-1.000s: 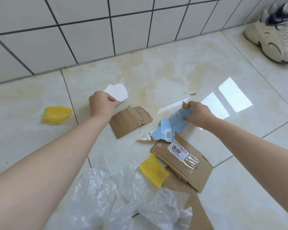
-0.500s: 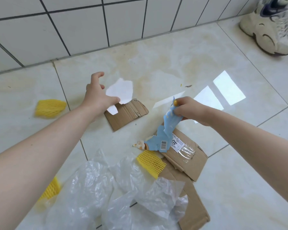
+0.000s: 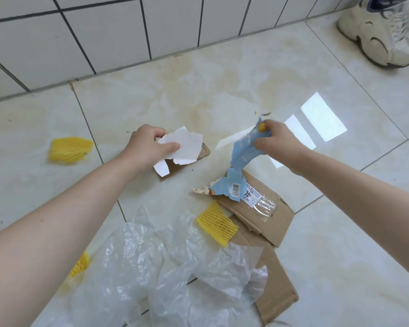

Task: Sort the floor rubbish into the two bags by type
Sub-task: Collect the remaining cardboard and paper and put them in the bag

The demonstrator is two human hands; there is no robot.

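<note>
My left hand [image 3: 147, 147] pinches a torn white paper scrap [image 3: 187, 147], held just above a small brown cardboard piece [image 3: 204, 151] that it mostly hides. My right hand [image 3: 276, 142] grips the top of a torn light-blue wrapper [image 3: 239, 171], whose lower end with a barcode hangs over a larger cardboard sheet [image 3: 269, 218] bearing a white label. A crumpled clear plastic bag [image 3: 170, 267] lies near me, partly over the cardboard. Yellow foam nets rest on the floor: one at far left [image 3: 69, 149], one by the bag [image 3: 216, 224], one under my left forearm [image 3: 80, 265].
A white-tiled wall [image 3: 104, 36] runs along the back. A beige sneaker [image 3: 383, 31] stands at the top right. Small specks of debris [image 3: 265, 113] lie beyond my right hand. Bright window reflections [image 3: 321, 116] shine on the glossy floor tiles.
My left hand lifted the white scrap off the floor and closed its thumb over it. My right hand raised the blue wrapper so that it now hangs down from my fingers.
</note>
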